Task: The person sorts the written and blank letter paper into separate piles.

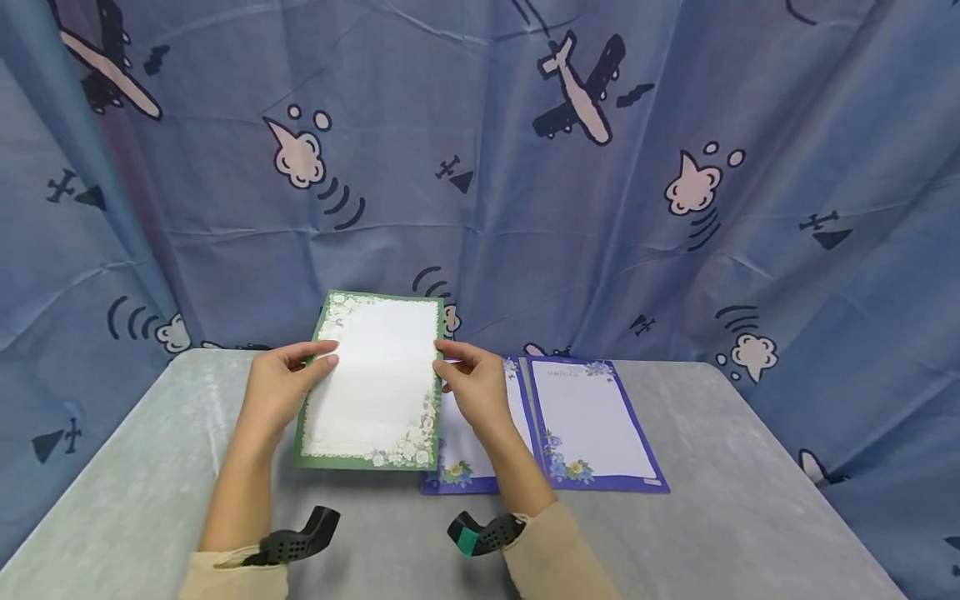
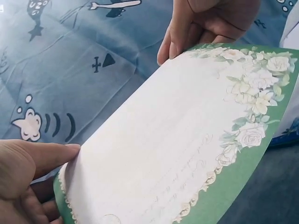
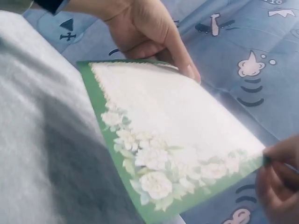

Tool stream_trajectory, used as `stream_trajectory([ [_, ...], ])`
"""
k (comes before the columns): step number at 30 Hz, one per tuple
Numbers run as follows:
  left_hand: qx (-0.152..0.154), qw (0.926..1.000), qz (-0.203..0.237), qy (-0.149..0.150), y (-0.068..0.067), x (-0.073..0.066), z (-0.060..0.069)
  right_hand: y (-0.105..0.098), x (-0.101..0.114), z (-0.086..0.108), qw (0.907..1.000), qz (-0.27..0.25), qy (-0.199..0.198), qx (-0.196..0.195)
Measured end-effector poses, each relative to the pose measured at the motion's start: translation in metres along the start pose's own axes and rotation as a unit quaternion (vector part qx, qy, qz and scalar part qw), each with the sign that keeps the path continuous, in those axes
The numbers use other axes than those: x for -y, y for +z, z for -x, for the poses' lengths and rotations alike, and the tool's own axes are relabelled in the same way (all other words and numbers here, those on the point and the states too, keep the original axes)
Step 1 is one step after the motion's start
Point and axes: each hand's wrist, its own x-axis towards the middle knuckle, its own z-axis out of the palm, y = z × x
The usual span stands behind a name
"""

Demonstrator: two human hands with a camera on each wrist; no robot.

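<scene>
The left hand (image 1: 283, 385) pinches one side edge of the green-bordered sheet (image 1: 373, 379), raised above the table (image 1: 720, 492); probably light, flexible and easily creased, it suits edge holds; the right hand (image 1: 477, 385) pinches opposite, its rear fingers partly hidden.

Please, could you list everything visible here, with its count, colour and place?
Printed cloth: 1, blue, in the background.
Table: 1, grey, in front of the cloth.
Green sheet: 1, green border, white middle, left of head view's centre.
Purple sheets: 2, purple border, white middle, on the table, one partly hidden.
Wrist devices: 2, black, lower middle.
Sleeves: 2, beige, bottom edge.
Left hand: 1, bare, holding green sheet's left edge.
Right hand: 1, bare, holding green sheet's right edge.
</scene>
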Motion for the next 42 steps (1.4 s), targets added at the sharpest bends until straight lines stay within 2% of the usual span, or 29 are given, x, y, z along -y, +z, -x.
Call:
stream_trajectory([
  [8,-0.004,0.9998,-0.019,0.000,-0.002,0.003,-0.003,0.008,-0.015,0.000,0.9997,-0.015,0.019,0.006],
  [15,0.009,0.9985,-0.055,0.002,-0.001,0.010,-0.008,0.010,-0.030,-0.001,0.9995,0.011,0.023,0.017],
  [20,0.014,0.9978,-0.065,-0.005,-0.001,0.022,-0.012,0.018,-0.036,0.001,0.9988,0.029,0.031,0.024],
  [25,0.023,0.9967,-0.073,-0.025,0.001,0.038,-0.013,0.028,-0.046,0.004,0.9975,0.056,0.038,0.019],
  [31,0.036,0.9966,-0.058,-0.046,0.007,0.055,-0.016,0.035,-0.058,0.007,0.9951,0.085,0.049,0.009],
  [42,0.040,0.9952,-0.073,-0.052,0.015,0.067,-0.021,0.038,-0.075,0.009,0.9911,0.120,0.057,0.010],
])
